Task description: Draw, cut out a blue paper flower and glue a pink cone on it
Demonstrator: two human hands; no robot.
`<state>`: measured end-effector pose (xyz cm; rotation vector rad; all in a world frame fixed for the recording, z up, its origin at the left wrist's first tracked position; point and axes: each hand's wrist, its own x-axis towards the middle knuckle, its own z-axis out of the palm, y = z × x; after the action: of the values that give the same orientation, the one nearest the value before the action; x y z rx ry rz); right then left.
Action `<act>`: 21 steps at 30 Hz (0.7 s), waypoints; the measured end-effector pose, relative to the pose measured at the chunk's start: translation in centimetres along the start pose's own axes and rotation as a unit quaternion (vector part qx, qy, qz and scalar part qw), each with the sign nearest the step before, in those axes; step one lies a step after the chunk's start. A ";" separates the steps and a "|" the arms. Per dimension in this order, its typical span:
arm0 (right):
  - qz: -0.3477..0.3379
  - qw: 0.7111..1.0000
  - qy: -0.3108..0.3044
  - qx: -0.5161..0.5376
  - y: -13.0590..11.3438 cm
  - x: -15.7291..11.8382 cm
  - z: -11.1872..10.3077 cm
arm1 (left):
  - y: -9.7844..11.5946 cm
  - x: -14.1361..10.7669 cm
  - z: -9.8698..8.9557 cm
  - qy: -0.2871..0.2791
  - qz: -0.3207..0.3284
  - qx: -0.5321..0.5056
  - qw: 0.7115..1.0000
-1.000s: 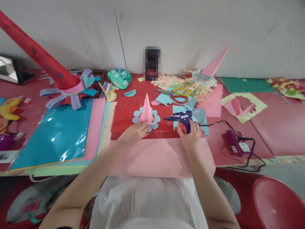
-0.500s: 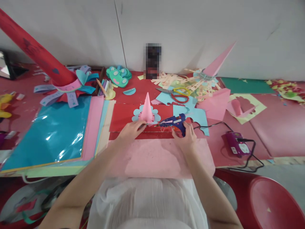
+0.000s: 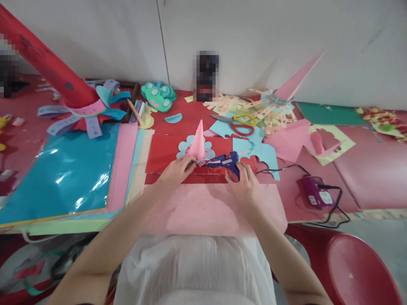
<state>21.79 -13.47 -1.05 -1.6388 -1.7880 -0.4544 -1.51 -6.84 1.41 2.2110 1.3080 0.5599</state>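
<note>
A pink paper cone stands upright, leaning slightly right, in the middle of a light-blue scalloped paper flower. My left hand is closed in a pinch on the near edge of the paper flower; its fingertips hide exactly what they grip. My right hand is wrapped round a blue hot glue gun. The gun points left, its nozzle close to the cone's base beside my left fingertips. Whether the nozzle touches the paper I cannot tell. Under the flower lies a red paper sheet.
Scissors lie on blue paper scraps behind the gun. A black cord runs right to a purple power socket. A tall red cone with paper strips rises at left, near plastic-wrapped blue paper. A red stool stands at lower right.
The glue gun in my right hand has moved left, bringing its nozzle nearer the cone's base. The cone now leans slightly right. My left hand stays at the flower's edge.
</note>
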 end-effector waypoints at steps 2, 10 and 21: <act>-0.016 1.000 0.012 -0.008 -0.1 0.0 -0.1 | 0.0 0.0 0.0 0.002 0.009 0.004 1.000; -0.022 1.000 0.011 -0.014 -0.4 -0.2 -0.3 | -0.1 0.2 0.0 -0.002 0.013 0.017 1.000; -0.017 1.000 0.006 0.010 -0.5 -0.5 -0.5 | 0.0 0.1 -0.1 0.009 0.025 0.025 0.999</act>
<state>21.44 -14.28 -0.96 -1.5908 -1.8071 -0.4585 -1.57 -6.74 1.48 2.2896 1.2911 0.5736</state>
